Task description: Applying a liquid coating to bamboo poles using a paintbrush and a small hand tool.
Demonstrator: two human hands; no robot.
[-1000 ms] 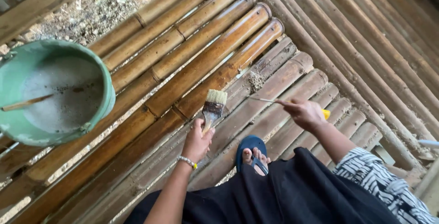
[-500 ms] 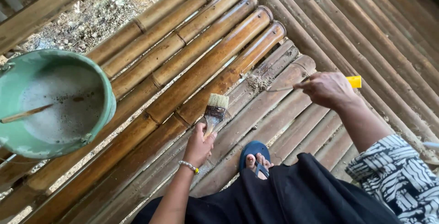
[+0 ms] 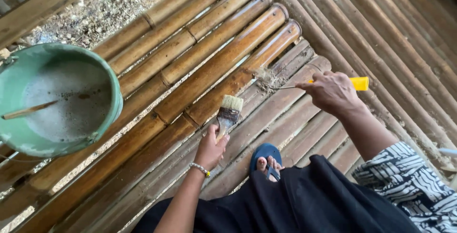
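My left hand grips the handle of a flat paintbrush with pale bristles pointing up over the bamboo poles. My right hand holds a tool with a yellow handle and a thin metal blade, whose tip touches a clump of dry debris at the end of a dull bamboo pole. The poles to the left look darker and glossy, those under my hands greyer.
A green bucket holding pale liquid and a wooden stick stands at the left. My foot in a blue sandal rests on the bamboo floor. Bare ground with litter lies beyond the poles at top left.
My right hand with the yellow-handled tool has lifted up and to the right, away from my foot. My left hand keeps the brush almost in the same place.
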